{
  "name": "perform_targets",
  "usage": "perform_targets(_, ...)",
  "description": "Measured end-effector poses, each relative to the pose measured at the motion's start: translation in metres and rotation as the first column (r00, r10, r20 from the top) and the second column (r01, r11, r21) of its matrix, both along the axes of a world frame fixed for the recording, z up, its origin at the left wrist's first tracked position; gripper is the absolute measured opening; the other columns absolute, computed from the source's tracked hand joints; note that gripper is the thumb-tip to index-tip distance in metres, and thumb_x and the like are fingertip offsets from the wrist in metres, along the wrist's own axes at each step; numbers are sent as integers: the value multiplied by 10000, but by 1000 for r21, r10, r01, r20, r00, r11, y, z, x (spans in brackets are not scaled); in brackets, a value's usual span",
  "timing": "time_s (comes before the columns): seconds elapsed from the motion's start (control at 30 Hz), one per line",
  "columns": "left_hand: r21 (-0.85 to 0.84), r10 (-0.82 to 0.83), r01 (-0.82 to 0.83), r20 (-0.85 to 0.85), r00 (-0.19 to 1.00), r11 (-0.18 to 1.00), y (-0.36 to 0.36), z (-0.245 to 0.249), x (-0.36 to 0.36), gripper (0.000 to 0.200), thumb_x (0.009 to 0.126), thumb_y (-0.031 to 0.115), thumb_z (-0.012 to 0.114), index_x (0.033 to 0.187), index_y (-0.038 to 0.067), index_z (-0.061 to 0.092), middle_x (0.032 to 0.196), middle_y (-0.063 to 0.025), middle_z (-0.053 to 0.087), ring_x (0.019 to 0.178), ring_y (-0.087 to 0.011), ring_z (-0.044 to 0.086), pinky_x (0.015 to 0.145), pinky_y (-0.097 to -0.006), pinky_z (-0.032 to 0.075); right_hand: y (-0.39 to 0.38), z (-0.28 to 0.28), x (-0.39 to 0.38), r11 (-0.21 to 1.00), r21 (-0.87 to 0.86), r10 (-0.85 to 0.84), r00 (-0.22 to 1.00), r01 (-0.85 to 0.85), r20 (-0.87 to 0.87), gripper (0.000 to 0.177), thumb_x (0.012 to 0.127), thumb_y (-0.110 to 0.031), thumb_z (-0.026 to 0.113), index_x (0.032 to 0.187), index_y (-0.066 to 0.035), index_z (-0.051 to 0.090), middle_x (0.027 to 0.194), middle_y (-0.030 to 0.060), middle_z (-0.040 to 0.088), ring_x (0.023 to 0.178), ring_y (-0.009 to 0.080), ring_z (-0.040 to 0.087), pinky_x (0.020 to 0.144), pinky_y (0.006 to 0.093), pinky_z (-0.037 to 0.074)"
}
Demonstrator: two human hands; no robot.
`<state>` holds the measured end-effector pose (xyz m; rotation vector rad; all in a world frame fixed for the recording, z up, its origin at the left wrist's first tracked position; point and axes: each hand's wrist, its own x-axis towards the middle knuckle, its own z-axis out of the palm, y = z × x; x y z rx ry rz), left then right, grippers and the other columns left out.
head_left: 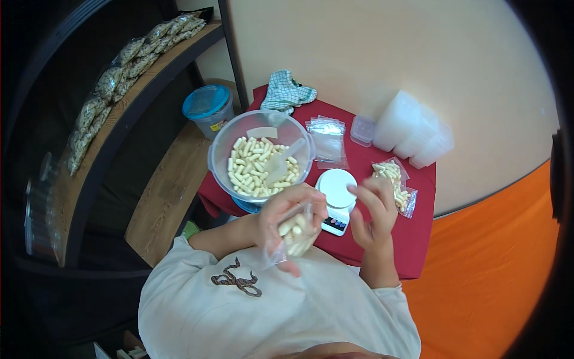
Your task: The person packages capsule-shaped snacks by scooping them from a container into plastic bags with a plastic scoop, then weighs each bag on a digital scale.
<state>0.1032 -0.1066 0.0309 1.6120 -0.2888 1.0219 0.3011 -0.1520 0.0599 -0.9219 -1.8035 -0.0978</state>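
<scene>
My left hand (281, 206) is closed on a small clear plastic bag (294, 234) with pale, finger-shaped pieces in it, held in front of my chest. My right hand (375, 212) is raised to the right with fingers apart, and nothing shows in it. Between the hands, a white digital scale (336, 190) stands on the table with a bare plate. Beyond my left hand sits a large clear tub (216, 157) of the same pale pieces (248, 164), with a whitish scoop (280, 164) lying on them. Just past my right hand lie filled bags (391, 173).
A red cloth (412, 251) covers the table. Flat clear bags (327, 140), a checked towel (284, 91) and stacked plastic containers (412, 128) lie along its far side. To the left are a blue-lidded bucket (209, 107) and a shelf (149, 75) with filled bags (113, 84).
</scene>
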Motion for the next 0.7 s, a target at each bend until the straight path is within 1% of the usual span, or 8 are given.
perform_targets(0.07, -267, -121, 157, 147, 982, 951, 6, 4, -26, 1186, 401, 331, 938, 1330, 23, 268, 1095, -99, 465, 920, -165, 495, 784, -286, 440, 24, 15, -25, 991, -124, -24, 985, 46, 169, 276, 686, -34, 653, 960, -33, 623, 861, 103, 557, 815, 284, 517, 704, 380, 426)
perform_targets(0.1, -129, -67, 91, 181, 981, 987, 19, 15, -37, 1279, 331, 366, 942, 1345, 9, 249, 1105, -102, 479, 903, -180, 506, 765, -301, 434, 39, 18, -37, 988, -147, -1, 966, 41, 259, 272, 694, -55, 660, 964, -40, 626, 880, 96, 570, 844, 277, 527, 734, 376, 433)
perform_targets(0.27, -84, 54, -30, 308, 950, 996, 60, 10, -98, 1297, 353, 470, 897, 1356, -8, 228, 1108, -108, 479, 855, -191, 517, 716, -311, 422, 121, -23, -79, 958, -286, 148, 837, 10, 526, 264, 720, -155, 681, 963, -62, 638, 942, 88, 598, 928, 248, 552, 826, 362, 436)
perform_targets(0.37, -64, 151, -136, 407, 901, 989, 84, 0, -135, 1319, 369, 548, 863, 1365, -21, 212, 1111, -113, 479, 820, -200, 525, 679, -319, 413, 139, -42, -89, 851, -412, 128, 632, 326, 764, 236, 730, -214, 681, 921, -79, 653, 921, 87, 621, 942, 249, 569, 853, 352, 426)
perform_targets(0.43, -62, 217, -213, 477, 852, 975, 98, -6, -158, 1336, 380, 600, 841, 1370, -29, 201, 1113, -116, 479, 796, -205, 530, 654, -324, 407, 142, -35, -96, 657, -556, 327, 473, 509, 818, 190, 747, -237, 673, 852, -80, 656, 850, 76, 634, 908, 246, 588, 816, 362, 426)
perform_targets(0.6, -400, 605, -475, 321, 729, 784, 114, -10, -195, 1246, 447, 563, 845, 1358, -30, 236, 1114, -118, 465, 781, -199, 520, 670, -317, 421, 138, -31, -114, 602, -570, 318, 486, 559, 814, 179, 763, -248, 667, 805, -73, 663, 807, 81, 647, 868, 244, 608, 755, 364, 425)
perform_targets(0.67, -278, 818, -784, 10, 575, 555, 127, -14, -204, 1144, 489, 435, 863, 1350, -13, 258, 1126, -114, 462, 797, -199, 516, 692, -318, 435, 138, -36, -117, 599, -566, 319, 479, 566, 818, 197, 765, -261, 670, 813, -71, 675, 825, 86, 660, 865, 246, 616, 731, 368, 431)
perform_targets(0.7, 8, 869, -870, 30, 494, 494, 141, -21, -208, 990, 511, 302, 852, 1307, 1, 347, 1113, -123, 474, 837, -207, 525, 721, -306, 452, 139, -40, -117, 579, -590, 335, 496, 562, 801, 197, 778, -259, 658, 830, -69, 664, 835, 88, 657, 870, 250, 614, 733, 375, 432)
